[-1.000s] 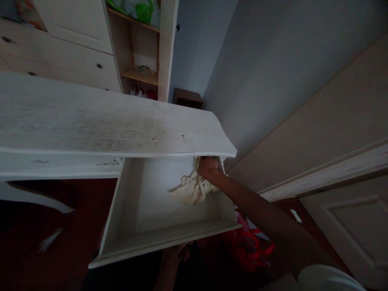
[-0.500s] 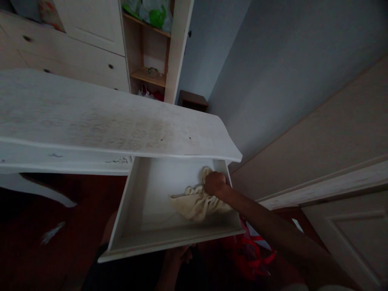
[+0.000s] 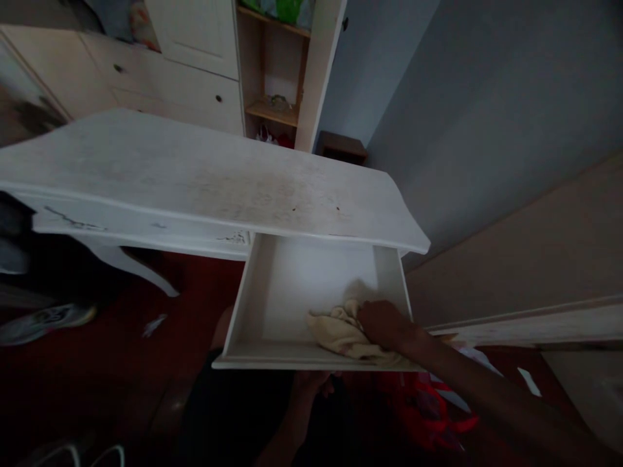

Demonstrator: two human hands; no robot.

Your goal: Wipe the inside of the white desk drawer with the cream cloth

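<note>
A white drawer (image 3: 292, 347) is pulled out from beneath the worn top of a white desk (image 3: 195, 149). In its front right part lies a bunched cream cloth (image 3: 341, 334). My right hand (image 3: 384, 324) is closed on the cloth and presses it against the drawer's bottom near the right wall. Below the drawer's front edge, in deep shade, is my left hand (image 3: 311, 387). Its fingers look curled, but what they hold, if anything, is hidden.
Behind the desk stands a pale cabinet (image 3: 199, 84) with an open shelf section (image 3: 275, 113). A grey wall (image 3: 487, 117) rises on the right. Red straps of a bag (image 3: 438, 421) show on the floor at lower right. A shoe (image 3: 46, 324) lies at left.
My right hand has drawn the cloth toward the drawer's front. The view has shifted, so the desk and drawer appear further right. My left hand remains below the drawer front.
</note>
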